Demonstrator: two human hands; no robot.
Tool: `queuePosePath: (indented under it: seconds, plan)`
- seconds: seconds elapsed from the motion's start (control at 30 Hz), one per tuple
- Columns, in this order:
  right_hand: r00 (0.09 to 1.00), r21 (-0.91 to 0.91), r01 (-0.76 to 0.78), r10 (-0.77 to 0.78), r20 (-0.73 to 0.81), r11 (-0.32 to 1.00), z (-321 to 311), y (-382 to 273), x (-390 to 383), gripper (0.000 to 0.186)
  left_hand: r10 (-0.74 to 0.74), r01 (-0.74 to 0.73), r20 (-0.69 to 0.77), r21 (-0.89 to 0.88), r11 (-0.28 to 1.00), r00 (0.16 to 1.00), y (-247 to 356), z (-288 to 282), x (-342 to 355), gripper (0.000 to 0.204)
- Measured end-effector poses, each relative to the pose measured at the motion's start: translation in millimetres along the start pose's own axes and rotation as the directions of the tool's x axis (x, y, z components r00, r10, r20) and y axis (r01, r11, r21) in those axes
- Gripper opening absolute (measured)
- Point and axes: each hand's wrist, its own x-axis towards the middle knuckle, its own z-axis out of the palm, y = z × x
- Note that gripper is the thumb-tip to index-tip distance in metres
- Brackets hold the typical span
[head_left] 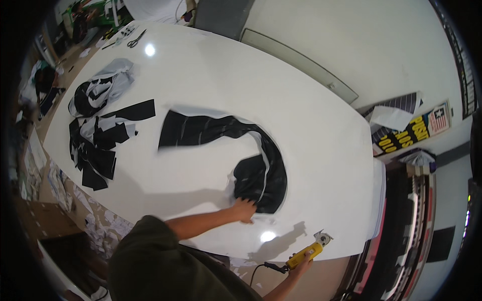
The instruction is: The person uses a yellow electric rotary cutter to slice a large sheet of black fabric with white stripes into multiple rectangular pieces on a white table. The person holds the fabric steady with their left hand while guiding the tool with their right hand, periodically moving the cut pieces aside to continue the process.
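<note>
While pinching the grey-edged black fabric strip mid-frame in the left grip, holds the yellow corded cutter wrapped in the right grip, lower right, probably to spare the strip.

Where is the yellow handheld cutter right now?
In the head view, the yellow handheld cutter is at lower right, held in the right hand by the white table's near edge, to the right of the black fabric strip.

The white table bears black cloth, scissors, seemingly fabric scraps.
</note>
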Motion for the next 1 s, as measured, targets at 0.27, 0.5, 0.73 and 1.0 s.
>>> queuePosePath:
  seconds: [0.27,0.5,0.73,1.0]
  plan:
    - [0.999,0.019,-0.036,0.036,0.002,0.999,17.3,4.3,-3.9,0.044,-0.062,0.109,0.348,-0.115,0.987,0.935,-13.4,20.4,-145.2,0.075]
    - [0.993,0.02,-0.101,0.1,0.065,0.995,38.4,18.1,14.6,0.046,-0.252,0.216,-0.386,-0.136,0.967,0.887,-28.1,-86.8,-71.7,0.044]
    - [0.993,0.025,-0.102,0.1,0.061,0.994,34.7,13.0,18.6,0.047,0.109,0.042,-0.424,0.331,0.943,0.899,-128.7,-167.4,99.0,0.085]
    - [0.995,-0.037,-0.059,0.062,0.078,0.998,37.5,16.8,18.1,0.041,-0.169,0.478,-0.845,0.112,0.871,0.508,-213.2,-481.6,228.4,0.07]
